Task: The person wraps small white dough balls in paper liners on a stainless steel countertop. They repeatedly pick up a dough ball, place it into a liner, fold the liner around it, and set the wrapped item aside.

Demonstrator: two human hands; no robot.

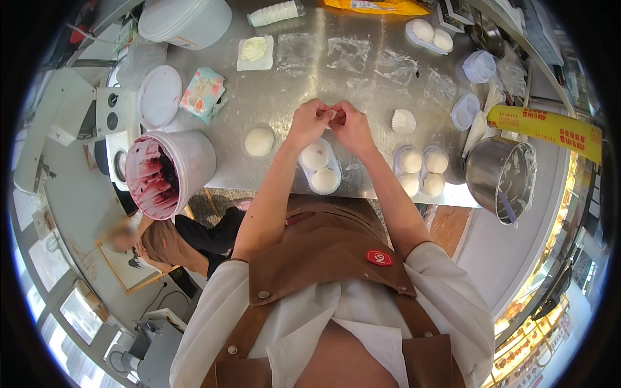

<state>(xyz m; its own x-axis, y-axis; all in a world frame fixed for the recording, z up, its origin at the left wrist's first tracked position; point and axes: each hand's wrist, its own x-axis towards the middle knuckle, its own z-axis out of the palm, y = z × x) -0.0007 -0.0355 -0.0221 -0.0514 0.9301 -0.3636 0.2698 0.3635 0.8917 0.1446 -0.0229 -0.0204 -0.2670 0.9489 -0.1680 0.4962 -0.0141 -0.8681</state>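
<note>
My left hand [309,122] and my right hand [350,125] meet above the steel table, fingertips pinched together on a small whitish piece [333,115], mostly hidden by the fingers. Just below them, a clear plastic two-cup tray [335,165] holds two round white dough balls in paper cups; the upper ball [315,154] has a faint darker spot, and the lower ball [324,181] is nearer my apron. Left of my left forearm, a larger white dough ball [259,142] rests directly on the metal. An unfilled pleated paper cup [403,121] stands right of my right hand.
A tub smeared with dark red filling [199,160] stands at left, near a wipes packet [203,94]. At right are two filled trays [422,167], a steel mixing bowl [490,169] and a yellow wrap box [548,131]. Another person [170,242] is at lower left.
</note>
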